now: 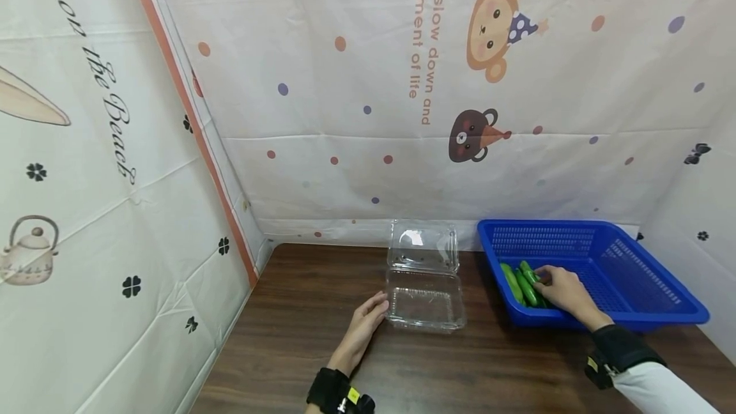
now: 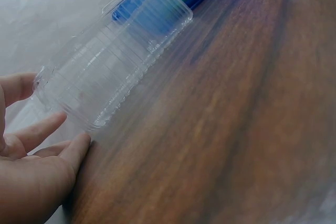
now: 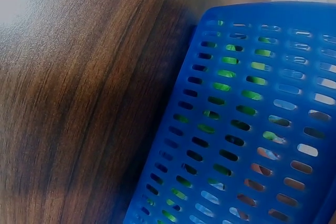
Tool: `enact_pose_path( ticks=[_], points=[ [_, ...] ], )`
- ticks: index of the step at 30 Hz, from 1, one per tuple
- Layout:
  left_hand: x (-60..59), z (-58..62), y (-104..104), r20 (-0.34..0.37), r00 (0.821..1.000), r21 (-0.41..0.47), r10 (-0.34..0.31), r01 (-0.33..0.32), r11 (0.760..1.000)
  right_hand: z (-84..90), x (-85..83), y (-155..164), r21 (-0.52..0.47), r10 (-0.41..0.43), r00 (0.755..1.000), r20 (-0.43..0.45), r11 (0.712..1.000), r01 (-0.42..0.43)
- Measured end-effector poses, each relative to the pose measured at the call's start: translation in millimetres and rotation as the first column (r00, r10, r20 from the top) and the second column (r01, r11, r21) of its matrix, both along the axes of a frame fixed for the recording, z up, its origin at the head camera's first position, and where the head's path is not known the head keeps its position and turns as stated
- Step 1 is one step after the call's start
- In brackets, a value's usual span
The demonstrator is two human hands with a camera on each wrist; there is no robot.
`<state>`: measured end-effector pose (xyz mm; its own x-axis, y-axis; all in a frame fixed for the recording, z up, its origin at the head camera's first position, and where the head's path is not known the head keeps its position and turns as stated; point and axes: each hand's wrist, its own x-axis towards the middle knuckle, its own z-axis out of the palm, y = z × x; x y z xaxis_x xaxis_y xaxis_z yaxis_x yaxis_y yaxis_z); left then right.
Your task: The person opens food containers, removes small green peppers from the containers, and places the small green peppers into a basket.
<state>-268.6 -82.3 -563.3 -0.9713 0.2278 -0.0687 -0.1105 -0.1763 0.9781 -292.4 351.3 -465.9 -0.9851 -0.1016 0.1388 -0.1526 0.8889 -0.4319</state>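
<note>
**Right hand on the green cucumbers, left hand at the clear box**

While the right hand lies inside the blue perforated plastic basket, its fingers rest on the long green cucumbers, which lie side by side in the near left corner of that basket. If the fingers already close around one of them, I cannot tell, because the head view shows only the back of the hand. Through the slots of the basket wall the right wrist view shows green patches of the cucumbers, but no fingers.

Left of the basket, and apart from it, stands the transparent hinged plastic box with its lid raised upright toward the back. The left hand lies flat on the dark brown wooden table, fingers straight and relaxed, and the fingertips touch the near left corner of the box (it grips nothing).

Both wrists carry black bands. Behind the table hang white sheets with printed cartoon animals, coloured dots and lettering.
</note>
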Motion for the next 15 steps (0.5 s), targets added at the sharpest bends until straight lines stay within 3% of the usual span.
enact_pose_path(
  ticks=[15],
  points=[
    [0.7,1.4,-0.3,-0.005,1.0,-0.005,0.003,-0.003,1.0,2.3,6.5,-4.6,-0.052,-0.034,0.99,-0.137,0.998,0.027]
  ],
)
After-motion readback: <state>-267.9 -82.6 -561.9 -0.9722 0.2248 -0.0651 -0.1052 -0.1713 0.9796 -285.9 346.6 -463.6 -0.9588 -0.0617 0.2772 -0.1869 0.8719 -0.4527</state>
